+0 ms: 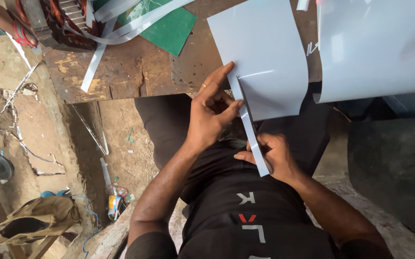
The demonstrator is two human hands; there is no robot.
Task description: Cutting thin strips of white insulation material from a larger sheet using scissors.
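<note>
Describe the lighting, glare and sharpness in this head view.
Head view: soft daylight, no hard shadows; the large curled white sheet at upper right is washed out by glare; the left hand, right hand and narrow strip are sharp; the wooden bench is evenly lit.

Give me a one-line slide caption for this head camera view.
Left hand steadies a pale grey sheet on a worn wooden bench while right hand pulls a narrow strip away.

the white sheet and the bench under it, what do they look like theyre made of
The white sheet looks like thin, smooth plastic film or coated paper: it curls and shines faintly; which one I cannot tell. The bench looks like worn, unfinished wood: brown, stained, cracked and chipped.
</note>
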